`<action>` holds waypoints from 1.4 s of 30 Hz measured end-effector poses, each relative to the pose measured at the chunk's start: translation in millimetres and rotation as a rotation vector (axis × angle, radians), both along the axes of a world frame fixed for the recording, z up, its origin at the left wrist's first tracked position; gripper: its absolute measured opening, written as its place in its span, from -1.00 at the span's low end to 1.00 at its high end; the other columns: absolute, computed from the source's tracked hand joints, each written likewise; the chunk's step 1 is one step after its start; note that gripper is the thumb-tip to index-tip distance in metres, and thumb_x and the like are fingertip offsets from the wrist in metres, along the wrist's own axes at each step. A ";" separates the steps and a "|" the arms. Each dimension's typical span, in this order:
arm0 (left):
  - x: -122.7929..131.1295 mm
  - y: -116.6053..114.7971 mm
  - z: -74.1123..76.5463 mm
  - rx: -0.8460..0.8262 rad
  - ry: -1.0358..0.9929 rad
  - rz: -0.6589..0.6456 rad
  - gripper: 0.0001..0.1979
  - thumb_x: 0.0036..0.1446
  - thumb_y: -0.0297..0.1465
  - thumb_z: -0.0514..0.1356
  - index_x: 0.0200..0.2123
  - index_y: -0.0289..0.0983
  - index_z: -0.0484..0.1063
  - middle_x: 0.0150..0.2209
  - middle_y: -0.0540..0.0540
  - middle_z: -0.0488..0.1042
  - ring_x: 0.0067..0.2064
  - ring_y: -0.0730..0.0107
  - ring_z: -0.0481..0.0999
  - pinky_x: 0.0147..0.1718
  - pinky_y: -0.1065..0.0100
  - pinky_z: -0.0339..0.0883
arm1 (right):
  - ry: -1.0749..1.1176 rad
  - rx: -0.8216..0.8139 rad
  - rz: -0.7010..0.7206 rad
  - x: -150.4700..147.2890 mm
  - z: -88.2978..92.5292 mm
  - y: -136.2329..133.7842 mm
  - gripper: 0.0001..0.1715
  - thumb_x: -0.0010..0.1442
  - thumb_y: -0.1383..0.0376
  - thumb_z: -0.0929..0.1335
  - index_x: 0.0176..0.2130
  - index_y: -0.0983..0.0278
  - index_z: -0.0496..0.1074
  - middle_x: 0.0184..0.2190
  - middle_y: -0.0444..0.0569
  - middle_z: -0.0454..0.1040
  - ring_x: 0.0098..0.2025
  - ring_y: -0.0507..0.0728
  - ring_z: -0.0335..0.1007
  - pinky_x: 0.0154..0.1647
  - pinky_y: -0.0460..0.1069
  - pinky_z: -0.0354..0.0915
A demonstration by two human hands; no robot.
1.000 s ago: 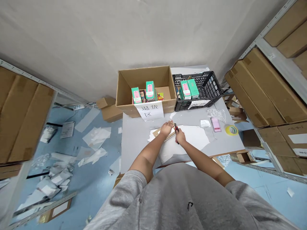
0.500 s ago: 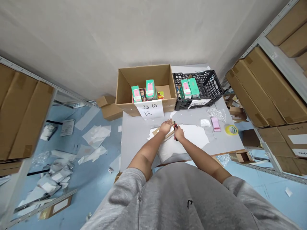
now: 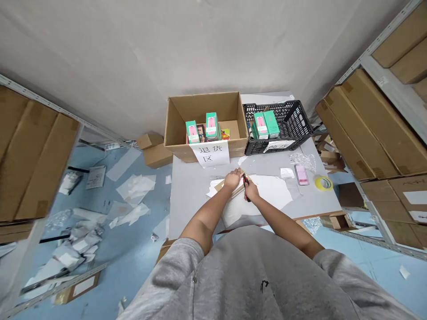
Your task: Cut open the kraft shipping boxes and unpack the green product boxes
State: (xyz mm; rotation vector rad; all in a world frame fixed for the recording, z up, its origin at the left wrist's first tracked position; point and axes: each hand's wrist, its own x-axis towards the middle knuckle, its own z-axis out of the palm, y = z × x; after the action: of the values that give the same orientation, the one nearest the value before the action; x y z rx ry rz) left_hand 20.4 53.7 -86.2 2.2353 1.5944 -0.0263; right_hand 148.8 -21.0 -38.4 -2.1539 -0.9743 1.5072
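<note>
My left hand [image 3: 232, 179] lies on a flat cardboard package [image 3: 238, 190], holding it down on the table. My right hand [image 3: 251, 191] grips a utility knife [image 3: 246, 180] with a red and black handle, its tip close to the cardboard's edge. The blade is too small to make out. Under both hands lies a white sheet of paper or plastic [image 3: 267, 198], partly hidden by my forearms. The grey table [image 3: 190, 195] carries all of this.
A cardboard box [image 3: 176, 133] with green-and-pink product boxes and a black plastic crate [image 3: 290, 129] stand at the table's far edge. A pink packet, bubble wrap and a yellow tape roll lie to the right. Cartons fill shelves on both sides; white scraps litter the blue floor.
The whole scene has shifted slightly in the view. Both hands stay on the cardboard, and the knife stays in my right hand.
</note>
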 end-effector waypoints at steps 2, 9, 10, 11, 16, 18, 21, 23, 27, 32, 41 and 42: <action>-2.5 -2.1 -1.7 0.047 0.001 -0.016 -0.43 0.63 -0.14 0.03 0.51 -0.30 0.31 0.26 -0.41 0.55 0.20 0.01 0.60 0.13 0.19 0.46 | 0.020 0.014 -0.003 11.1 -2.2 -2.5 -0.66 0.65 0.15 0.17 0.17 0.21 0.41 -0.64 -0.27 0.37 -0.68 0.09 0.41 -0.59 -0.11 0.38; -16.9 2.2 -3.8 0.064 -0.114 -0.255 -0.34 0.51 -0.01 0.24 0.48 -0.23 0.33 0.27 -0.36 0.53 0.30 0.06 0.53 0.32 0.16 0.31 | -0.083 0.120 0.004 49.8 -9.4 36.4 -0.68 0.54 0.02 0.38 0.07 0.15 0.32 -0.47 -0.31 0.45 -0.63 0.02 0.43 -0.55 -0.14 0.36; -19.1 -0.2 -3.1 0.059 -0.129 -0.270 -0.31 0.48 0.02 0.26 0.48 -0.24 0.33 0.29 -0.36 0.52 0.32 0.05 0.52 0.33 0.16 0.30 | -0.092 0.113 0.034 50.9 -12.8 41.6 -0.61 0.46 0.04 0.47 0.07 0.15 0.32 -0.45 -0.32 0.45 -0.63 0.02 0.42 -0.55 -0.13 0.35; -21.5 -4.2 -2.4 0.060 -0.140 -0.269 -0.27 0.45 0.04 0.28 0.48 -0.25 0.32 0.31 -0.37 0.50 0.34 0.03 0.50 0.35 0.14 0.28 | -0.100 0.108 0.068 51.0 -16.8 45.7 -0.53 0.39 0.07 0.54 0.07 0.16 0.32 -0.44 -0.32 0.45 -0.62 0.01 0.42 -0.54 -0.13 0.35; -30.2 -39.4 2.8 0.109 -0.170 -0.156 -0.18 0.35 0.12 0.34 0.43 -0.28 0.34 0.38 -0.43 0.38 0.41 -0.16 0.35 0.38 0.00 0.20 | -0.144 0.071 0.093 45.0 -37.2 54.7 -0.46 0.22 0.13 0.64 0.00 0.22 0.39 -0.37 -0.23 0.50 -0.56 0.01 0.40 -0.53 -0.12 0.32; -27.6 -49.6 4.8 0.104 -0.157 -0.141 -0.22 0.33 0.13 0.35 0.36 -0.28 0.39 0.31 -0.42 0.41 0.36 -0.18 0.37 0.34 -0.02 0.21 | -0.208 0.065 0.076 42.4 -41.2 59.0 -0.48 0.20 0.13 0.65 -0.04 0.24 0.42 -0.32 -0.17 0.53 -0.48 0.02 0.44 -0.50 -0.14 0.31; -17.0 -52.5 6.8 0.083 -0.108 -0.152 -0.26 0.31 0.18 0.34 0.24 -0.29 0.46 0.20 -0.39 0.46 0.26 -0.18 0.41 0.26 0.01 0.24 | -0.269 0.049 0.096 39.3 -41.6 66.4 -0.48 0.18 0.13 0.65 -0.04 0.24 0.44 -0.31 -0.15 0.55 -0.45 0.03 0.45 -0.48 -0.15 0.30; -9.2 -48.7 7.0 0.072 -0.087 -0.154 -0.28 0.30 0.19 0.35 0.18 -0.31 0.48 0.14 -0.38 0.48 0.21 -0.16 0.43 0.21 0.04 0.25 | -0.233 0.032 0.103 39.5 -39.3 66.7 -0.43 0.20 0.10 0.65 0.02 0.25 0.44 -0.36 -0.18 0.53 -0.51 0.02 0.41 -0.51 -0.13 0.31; -1.9 -41.9 4.5 0.073 -0.101 -0.163 -0.32 0.27 0.20 0.37 0.08 -0.29 0.50 0.08 -0.36 0.51 0.16 -0.14 0.45 0.16 0.06 0.23 | -0.020 0.142 0.066 55.8 -33.6 43.5 -0.34 0.41 -0.07 0.46 0.28 0.22 0.34 -0.50 -0.33 0.41 -0.62 0.02 0.34 -0.55 -0.13 0.33; -4.1 -46.9 -1.3 0.098 -0.126 -0.177 -0.35 0.28 0.19 0.37 0.03 -0.28 0.49 0.05 -0.36 0.53 0.12 -0.14 0.46 0.12 0.06 0.21 | 0.263 0.239 0.197 95.7 -28.8 -2.1 -0.10 0.45 -0.18 0.33 0.55 0.17 0.23 -0.51 -0.32 0.42 -0.68 0.02 0.30 -0.64 -0.12 0.27; -5.2 -51.4 -7.0 0.115 -0.153 -0.188 -0.37 0.31 0.21 0.32 0.00 -0.27 0.49 0.02 -0.35 0.53 0.11 -0.13 0.46 0.12 0.06 0.21 | 0.211 0.191 0.305 111.2 -35.6 -16.6 -0.23 0.46 0.04 0.38 0.52 0.22 0.40 -0.60 -0.32 0.36 -0.72 -0.03 0.17 -0.69 -0.14 0.14; -5.2 -51.7 -7.7 0.110 -0.152 -0.195 -0.37 0.32 0.20 0.31 0.01 -0.27 0.49 0.02 -0.34 0.54 0.11 -0.12 0.46 0.13 0.06 0.21 | 0.210 0.190 0.309 112.9 -35.0 -17.4 -0.25 0.46 0.06 0.38 0.51 0.22 0.41 -0.60 -0.32 0.35 -0.71 -0.03 0.17 -0.68 -0.14 0.14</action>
State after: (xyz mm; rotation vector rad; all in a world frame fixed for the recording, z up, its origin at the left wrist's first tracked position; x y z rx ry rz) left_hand 15.3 1.9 -93.9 2.4064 1.3250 0.1771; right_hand 261.7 -38.5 -73.4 -1.7337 -1.3587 1.6606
